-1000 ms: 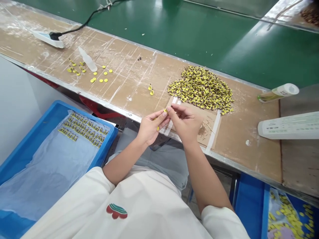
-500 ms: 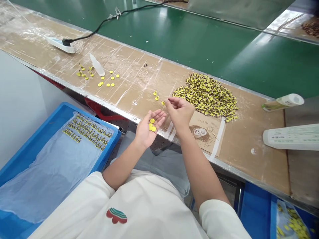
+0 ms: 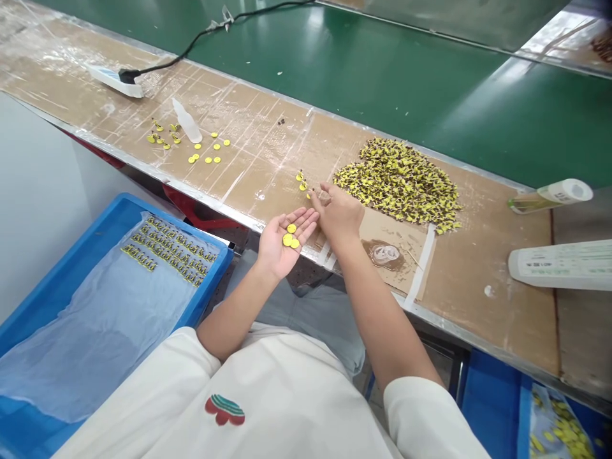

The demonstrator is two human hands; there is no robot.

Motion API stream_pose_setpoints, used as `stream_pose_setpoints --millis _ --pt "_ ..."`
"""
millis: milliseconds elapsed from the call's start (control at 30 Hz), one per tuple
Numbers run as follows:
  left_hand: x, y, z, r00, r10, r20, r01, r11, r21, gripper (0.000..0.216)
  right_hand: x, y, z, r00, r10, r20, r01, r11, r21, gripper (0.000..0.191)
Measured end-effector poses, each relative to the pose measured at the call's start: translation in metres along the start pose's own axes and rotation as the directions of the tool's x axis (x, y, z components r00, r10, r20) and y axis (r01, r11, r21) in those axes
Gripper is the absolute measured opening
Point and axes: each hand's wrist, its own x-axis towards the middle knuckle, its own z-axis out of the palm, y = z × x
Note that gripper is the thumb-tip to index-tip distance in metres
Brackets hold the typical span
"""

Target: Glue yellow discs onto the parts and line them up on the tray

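My left hand (image 3: 273, 252) is turned palm up above the table's front edge, fingers stretched out. It carries a few flat yellow discs (image 3: 287, 240) on the palm and finger bases. My right hand (image 3: 343, 218) is beside it over the table, thumb and index finger apart, with nothing visible between them. Close to its fingertips stands a small yellow disc with a dark piece on top (image 3: 308, 196), partly hidden. Two similar yellow-and-dark pieces (image 3: 302, 186) stand just behind it. To the right of these lies a big heap of small yellow-and-brown parts (image 3: 401, 185).
Loose yellow discs (image 3: 208, 160) and a white dropper bottle (image 3: 187, 122) are at left on the table, near a power strip (image 3: 116, 81) with a black cable. A blue tray (image 3: 220, 268) holds rows of pieces. A clear puddle (image 3: 385, 255) and a large white bottle (image 3: 564, 264) are at right.
My right thumb and index finger have parted and let go of the yellow disc piece, which now stands on the table. The left hand has stayed nearly still with its discs.
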Motion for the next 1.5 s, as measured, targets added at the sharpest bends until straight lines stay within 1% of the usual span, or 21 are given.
stream_pose_setpoints --millis 100,167,233,300,400,500,567,600,667,733,800,867,967,1067,1167,1300,1367,1500 --pt "0.0 -0.001 -0.001 1.0 -0.001 0.002 0.001 1.0 0.011 0.029 -0.019 -0.005 -0.022 0.994 -0.048 -0.099 0.061 0.989 0.132 0.027" --pt "0.0 -0.004 -0.001 1.0 -0.012 -0.001 0.012 1.0 0.02 0.03 -0.036 -0.011 -0.039 0.991 -0.07 -0.115 0.097 0.964 0.248 0.024" --pt "0.0 -0.007 -0.001 1.0 -0.031 0.0 0.031 0.999 0.035 0.03 -0.053 -0.016 -0.054 0.994 -0.095 -0.057 0.11 0.923 0.369 0.024" --pt "-0.001 -0.01 0.0 0.999 -0.048 0.022 0.047 0.998 0.044 0.03 -0.065 -0.018 -0.064 0.985 -0.167 0.047 0.13 0.887 0.443 0.024" --pt "-0.003 -0.016 0.001 0.995 -0.07 0.068 0.068 0.997 0.028 0.03 -0.076 -0.016 -0.07 0.953 -0.259 0.155 0.16 0.869 0.467 0.023" --pt "-0.005 -0.02 0.002 0.993 -0.092 0.074 0.091 0.996 0.011 0.029 -0.081 -0.01 -0.07 0.938 -0.294 0.183 0.186 0.873 0.452 0.021" --pt "-0.006 -0.021 0.002 0.991 -0.111 0.075 0.111 0.994 0.009 0.028 -0.084 -0.006 -0.07 0.937 -0.305 0.17 0.204 0.874 0.442 0.021" --pt "-0.006 -0.021 0.003 0.99 -0.119 0.077 0.119 0.993 0.008 0.028 -0.085 -0.004 -0.07 0.946 -0.289 0.147 0.195 0.869 0.455 0.021" --pt "-0.007 -0.022 0.004 0.989 -0.125 0.074 0.125 0.992 0.005 0.026 -0.088 -0.001 -0.071 0.973 -0.218 0.072 0.15 0.84 0.521 0.025" --pt "-0.009 -0.024 0.005 0.987 -0.149 0.068 0.148 0.989 0.014 0.025 -0.09 0.003 -0.073 0.989 -0.146 -0.02 0.131 0.806 0.577 0.03" --pt "-0.011 -0.027 0.005 0.972 -0.219 0.082 0.216 0.975 0.04 0.024 -0.091 0.008 -0.076 0.985 -0.126 -0.114 0.169 0.813 0.557 0.036" --pt "-0.014 -0.032 0.003 0.946 -0.302 0.118 0.297 0.953 0.059 0.022 -0.091 0.014 -0.082 0.972 -0.154 -0.176 0.221 0.848 0.481 0.039" --pt "-0.019 -0.039 -0.001 0.908 -0.388 0.161 0.383 0.922 0.061 0.016 -0.092 0.023 -0.09 0.953 -0.239 -0.185 0.29 0.895 0.338 0.036" --pt "-0.022 -0.044 -0.004 0.884 -0.432 0.178 0.425 0.902 0.078 0.012 -0.096 0.03 -0.095 0.928 -0.318 -0.193 0.356 0.91 0.214 0.035" --pt "-0.025 -0.046 -0.005 0.887 -0.414 0.204 0.399 0.91 0.111 0.014 -0.098 0.035 -0.096 0.906 -0.349 -0.239 0.397 0.897 0.195 0.041" --pt "-0.028 -0.047 -0.002 0.904 -0.352 0.241 0.314 0.932 0.183 0.022 -0.096 0.036 -0.098 0.928 -0.304 -0.217 0.351 0.907 0.232 0.032" --pt "-0.029 -0.047 -0.001 0.908 -0.336 0.252 0.287 0.934 0.211 0.026 -0.093 0.034 -0.1 0.928 -0.297 -0.226 0.349 0.906 0.242 0.032" --pt "-0.029 -0.049 0.001 0.922 -0.294 0.253 0.231 0.94 0.249 0.023 -0.093 0.027 -0.102 0.919 -0.311 -0.241 0.362 0.909 0.207 0.032"
